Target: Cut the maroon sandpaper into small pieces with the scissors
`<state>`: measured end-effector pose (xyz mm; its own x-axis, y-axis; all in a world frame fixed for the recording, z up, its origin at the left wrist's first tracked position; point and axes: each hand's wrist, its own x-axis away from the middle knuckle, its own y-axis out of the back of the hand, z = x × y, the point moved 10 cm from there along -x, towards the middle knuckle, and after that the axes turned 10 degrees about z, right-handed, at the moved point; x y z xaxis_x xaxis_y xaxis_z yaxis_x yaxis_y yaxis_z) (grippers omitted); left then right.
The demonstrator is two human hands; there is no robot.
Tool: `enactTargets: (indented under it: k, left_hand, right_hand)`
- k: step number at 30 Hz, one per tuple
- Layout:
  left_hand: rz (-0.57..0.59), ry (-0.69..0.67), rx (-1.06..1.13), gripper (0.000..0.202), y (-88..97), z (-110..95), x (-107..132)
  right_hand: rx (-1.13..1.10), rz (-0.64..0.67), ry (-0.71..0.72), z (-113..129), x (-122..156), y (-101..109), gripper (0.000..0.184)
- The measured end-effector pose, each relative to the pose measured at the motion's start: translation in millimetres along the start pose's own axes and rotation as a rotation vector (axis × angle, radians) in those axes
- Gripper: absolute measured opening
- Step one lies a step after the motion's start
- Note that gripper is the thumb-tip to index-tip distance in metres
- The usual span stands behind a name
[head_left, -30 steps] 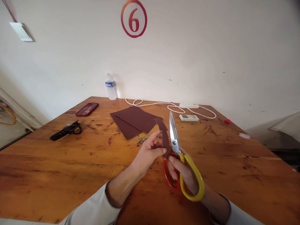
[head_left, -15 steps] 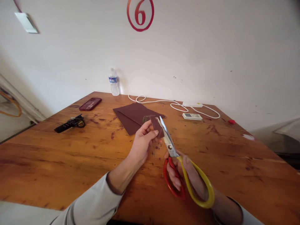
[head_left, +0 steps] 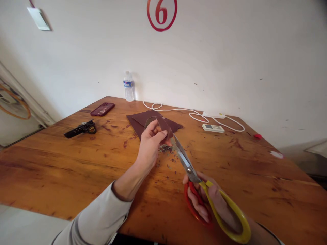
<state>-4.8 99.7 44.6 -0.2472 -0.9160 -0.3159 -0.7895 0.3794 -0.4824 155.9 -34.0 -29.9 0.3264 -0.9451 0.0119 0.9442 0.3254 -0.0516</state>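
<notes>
Between the thumb and fingers of my left hand (head_left: 152,143) is a narrow strip of dark red-brown sheet (head_left: 164,126), its far end curling back. My right hand (head_left: 204,195) grips scissors (head_left: 188,168) with one red and one yellow handle, fingers through the loops. The scissors' blades are slightly parted, and their tips lie close by the strip's lower right end; whether they touch it I cannot tell. Behind my left hand, larger dark red-brown sheets (head_left: 136,123) lie flat on the table, partly hidden. Small dark clippings (head_left: 166,148) are scattered below the strip.
On the wooden table (head_left: 76,170) are a black strap-like item (head_left: 81,129), a phone (head_left: 102,109), a water bottle (head_left: 128,88) by the wall, a white cable with a power strip (head_left: 214,115), a white remote (head_left: 213,128) and a small red piece (head_left: 258,136).
The scissors have drawn back down and right, away from the strip. My left hand with the strip has shifted slightly left and up. The whole view has moved a little.
</notes>
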Motion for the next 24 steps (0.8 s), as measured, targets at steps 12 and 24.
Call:
enactTargets:
  k: [12, 24]
  left_hand:
    - [0.029, 0.023, -0.024, 0.04, -3.3, -2, 2]
    - [0.011, 0.039, -0.018, 0.047, -2.3, 0, 2]
  right_hand:
    - [-0.002, 0.066, -0.006, -10, -3, -25, 0.059]
    - [0.01, 0.048, -0.017, -3, 1, -25, 0.067]
